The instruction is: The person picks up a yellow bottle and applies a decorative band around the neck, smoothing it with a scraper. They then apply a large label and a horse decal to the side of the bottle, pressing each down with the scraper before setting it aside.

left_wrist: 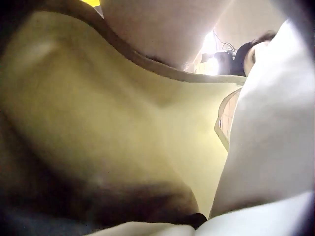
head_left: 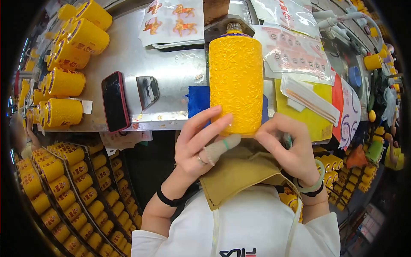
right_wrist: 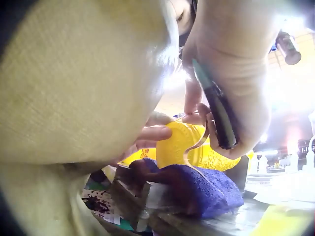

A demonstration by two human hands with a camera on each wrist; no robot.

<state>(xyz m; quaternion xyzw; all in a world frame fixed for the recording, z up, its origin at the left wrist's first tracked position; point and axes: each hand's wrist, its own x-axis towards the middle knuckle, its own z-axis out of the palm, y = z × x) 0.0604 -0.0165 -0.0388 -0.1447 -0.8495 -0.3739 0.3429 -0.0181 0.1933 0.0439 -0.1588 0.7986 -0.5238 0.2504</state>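
A yellow embossed bottle [head_left: 236, 81] lies on a blue cloth [head_left: 198, 99], its neck away from the body. My left hand [head_left: 199, 143] holds the base end, two fingers on its side and a wrapped digit with a green band against the bottom. At the base's right edge, my right hand [head_left: 291, 147] has thumb and index tips together; whether they pinch something is unclear. In the right wrist view, a dark tool [right_wrist: 222, 118] with a teal tip sits in the curled right hand [right_wrist: 236, 73]. The left wrist view shows mainly an apron [left_wrist: 118, 118], not the hand's work.
Left on the metal table [head_left: 171, 64] are a phone [head_left: 114, 102], a dark shiny piece [head_left: 147, 92] and several yellow bottles [head_left: 66, 82]. Sticker sheets [head_left: 173, 21] lie behind; white strips [head_left: 309, 99] rest on yellow sheeting at right. Racks of yellow containers [head_left: 66, 184] stand lower left.
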